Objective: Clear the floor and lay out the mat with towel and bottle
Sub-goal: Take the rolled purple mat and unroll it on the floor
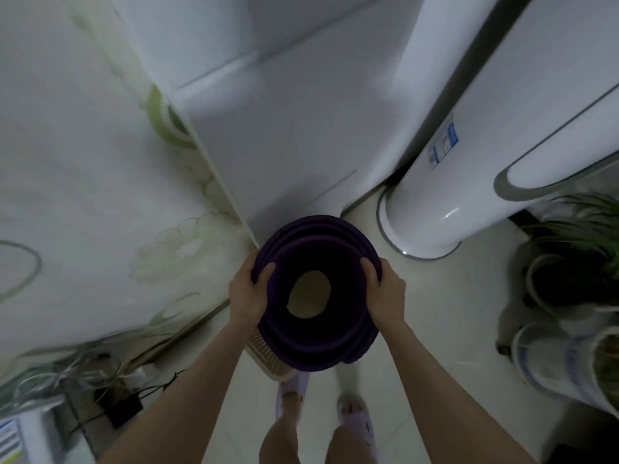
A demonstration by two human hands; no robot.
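One glossy white panel w/ pale green flower print (83,162) stands at left. Left hand (246,294) curls round the rolled matte dark-purple mat (315,343), held upright over pale smooth floor tiles (452,313), end-on: spiral layers, round hollow centre. Right hand (385,293) grips the opp. side. Smooth white cylindrical tower unit (428,209), then leafy potted plants (576,236), far right.

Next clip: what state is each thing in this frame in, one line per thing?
mat: rolled up, upright, seen end-on
left hand: grips the mat's left edge
right hand: grips the mat's right edge
air conditioner: standing upright on the floor
potted plant: upright, on the floor at right
basket: partly hidden under the mat
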